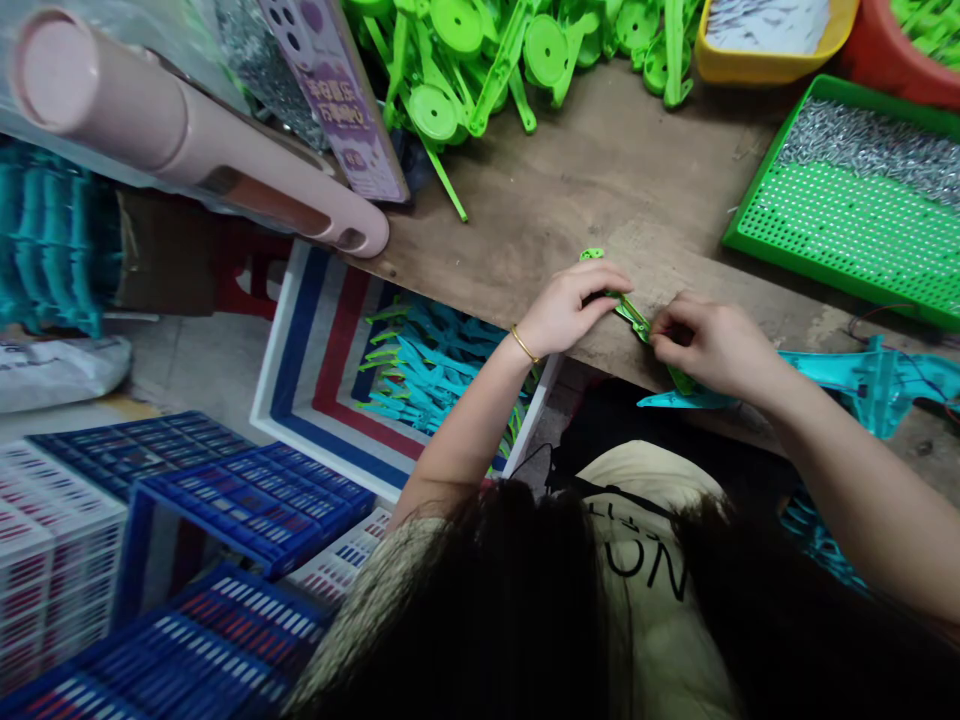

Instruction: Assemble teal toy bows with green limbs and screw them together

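Near the bench's front edge, my left hand (pixel 574 305) closes its fingers around a slim green plastic part (pixel 634 318), whose far end sticks out beyond the knuckles. My right hand (pixel 709 340) is pinched at the near end of that part; anything tiny between its fingertips is hidden. Under and beside the right hand lies a turquoise plastic part (pixel 825 372) with thin dark wires, its pointed tip at the bench edge. More green shows just below the right fingers, partly covered.
Green plastic parts (pixel 457 60) are heaped at the back. A green perforated tray (pixel 847 215) of small metal pieces stands right, near a yellow bin (pixel 772 65). At left are a pink cylinder (pixel 225 150), a purple box (pixel 345 100), a striped-lined crate (pixel 330 340) and blue crates (pixel 255 500).
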Motion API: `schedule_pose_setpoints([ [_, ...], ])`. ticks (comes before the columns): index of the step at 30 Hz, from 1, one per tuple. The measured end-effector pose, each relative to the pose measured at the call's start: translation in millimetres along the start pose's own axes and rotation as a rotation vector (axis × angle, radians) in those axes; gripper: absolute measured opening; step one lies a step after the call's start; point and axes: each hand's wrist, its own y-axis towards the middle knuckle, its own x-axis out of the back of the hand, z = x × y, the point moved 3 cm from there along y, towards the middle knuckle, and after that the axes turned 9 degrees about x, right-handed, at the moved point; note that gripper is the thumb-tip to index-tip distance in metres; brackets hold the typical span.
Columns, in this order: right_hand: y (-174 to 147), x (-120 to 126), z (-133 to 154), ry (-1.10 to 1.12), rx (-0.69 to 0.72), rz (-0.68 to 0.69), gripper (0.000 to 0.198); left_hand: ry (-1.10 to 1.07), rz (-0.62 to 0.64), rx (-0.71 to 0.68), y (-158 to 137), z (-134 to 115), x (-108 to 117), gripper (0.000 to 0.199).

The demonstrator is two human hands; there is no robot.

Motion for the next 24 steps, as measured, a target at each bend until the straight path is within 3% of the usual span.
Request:
schedule_pose_setpoints([
  [3, 0, 1, 0, 0.021, -0.019, -0.031, 0.009, -0.014, -0.095, 0.061, -4, 2, 3, 0.018],
  [8, 0, 4, 4, 0.048, -0.005, -0.111, 0.009, 0.153, -0.234, 0.119, -11, 1, 2, 0.015],
  [13, -2, 7, 16, 0.04, 0.043, -0.177, 0.011, 0.192, -0.276, 0.088, -14, -3, 2, 0.013],
  [24, -14, -11, 34, -0.235, 0.015, -0.094, 0.024, 0.365, -0.237, 0.092, -6, -7, -3, 0.008],
])
